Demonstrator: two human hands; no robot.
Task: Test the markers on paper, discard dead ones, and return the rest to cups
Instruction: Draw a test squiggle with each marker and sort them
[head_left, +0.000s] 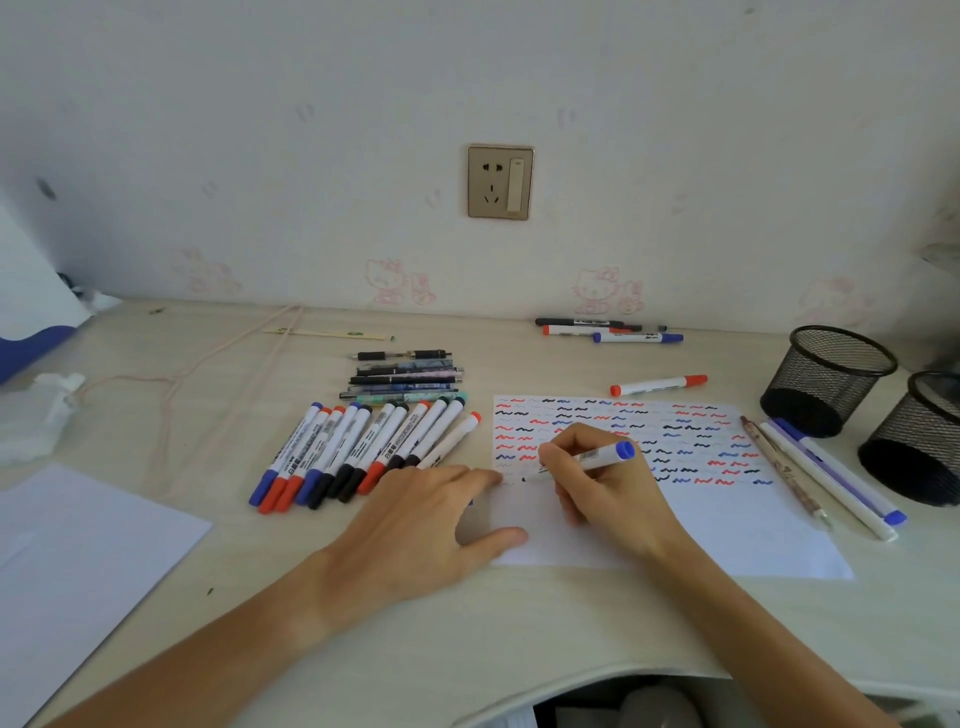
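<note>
Right hand (605, 486) grips blue-capped marker (597, 457), tip on test paper (727, 530) just left of the grip; cap end points right. Left hand (431, 519) lies flat, fingers straight, apparently pinning the sheet's left edge. Mesh cups (826, 379) stand well right.
</note>
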